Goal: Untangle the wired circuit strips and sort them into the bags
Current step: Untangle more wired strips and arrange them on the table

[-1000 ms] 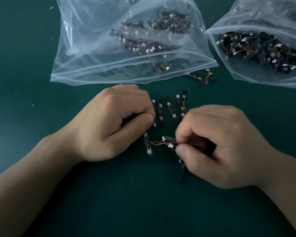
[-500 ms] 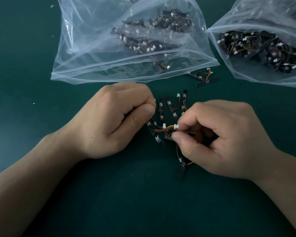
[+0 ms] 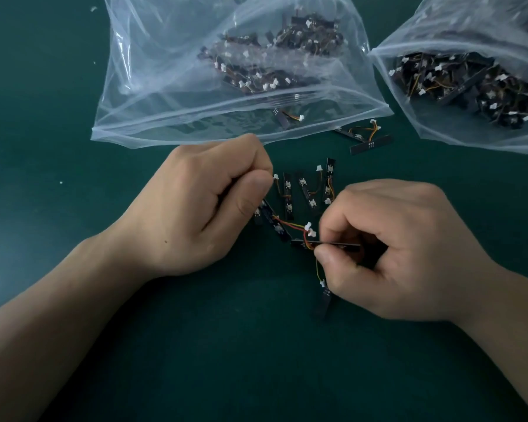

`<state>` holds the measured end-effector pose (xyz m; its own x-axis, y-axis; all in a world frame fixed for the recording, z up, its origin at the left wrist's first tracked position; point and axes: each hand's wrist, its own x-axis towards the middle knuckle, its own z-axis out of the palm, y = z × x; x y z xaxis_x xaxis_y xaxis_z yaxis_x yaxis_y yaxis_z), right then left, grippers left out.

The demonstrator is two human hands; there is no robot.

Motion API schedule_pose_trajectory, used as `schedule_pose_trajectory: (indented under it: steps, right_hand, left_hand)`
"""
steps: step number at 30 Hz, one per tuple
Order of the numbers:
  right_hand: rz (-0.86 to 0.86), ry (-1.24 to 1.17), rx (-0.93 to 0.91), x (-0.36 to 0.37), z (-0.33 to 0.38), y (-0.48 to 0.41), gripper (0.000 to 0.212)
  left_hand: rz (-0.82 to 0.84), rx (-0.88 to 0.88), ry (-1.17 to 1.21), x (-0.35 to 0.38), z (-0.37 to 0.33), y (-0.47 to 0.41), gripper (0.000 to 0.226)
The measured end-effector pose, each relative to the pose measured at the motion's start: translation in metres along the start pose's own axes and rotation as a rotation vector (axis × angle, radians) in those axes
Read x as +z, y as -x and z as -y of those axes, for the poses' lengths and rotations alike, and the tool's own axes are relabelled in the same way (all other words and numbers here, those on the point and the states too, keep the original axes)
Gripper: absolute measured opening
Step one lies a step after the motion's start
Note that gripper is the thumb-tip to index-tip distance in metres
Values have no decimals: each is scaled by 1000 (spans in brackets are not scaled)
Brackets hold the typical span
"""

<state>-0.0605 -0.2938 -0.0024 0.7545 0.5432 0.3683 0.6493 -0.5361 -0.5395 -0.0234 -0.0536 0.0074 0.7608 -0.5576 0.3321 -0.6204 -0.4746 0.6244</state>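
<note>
**Green table (image 3: 73, 86), two bags, one knot between the hands**

On the dark green top, two clear plastic bags lie at the far edge. The left bag (image 3: 153, 95) is at 12 o'clock and the right bag (image 3: 457, 126) at 2 o'clock, each with a heap of black strips and white plugs inside.

The left hand (image 3: 195, 205) is curled tight. Its thumb and forefinger pinch the top end of a slanted strip (image 3: 276, 228) that points toward 5 o'clock. The right hand (image 3: 403, 248) is curled too, and its thumb and forefinger pinch a level strip (image 3: 301, 242) edge-on.

Red and yellow wires (image 3: 290, 224) run from the slanted strip to the level one, and two white plugs (image 3: 310, 230) sit just above the right thumb. A third strip (image 3: 322, 303) hangs on a thin wire at 6 o'clock of that thumb.

A few loose strips (image 3: 305, 190) lie side by side between the hands and the bags. Another pair (image 3: 369, 144) lies at 1 o'clock, just outside the left bag's mouth.
</note>
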Motion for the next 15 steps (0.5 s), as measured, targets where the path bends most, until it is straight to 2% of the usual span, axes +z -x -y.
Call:
schedule_pose_trajectory:
  steps: [15]
  right_hand:
    - [-109,-7,74,0,2,-1,10]
  left_hand:
    - [-4,13,-16,2,-1,1,20]
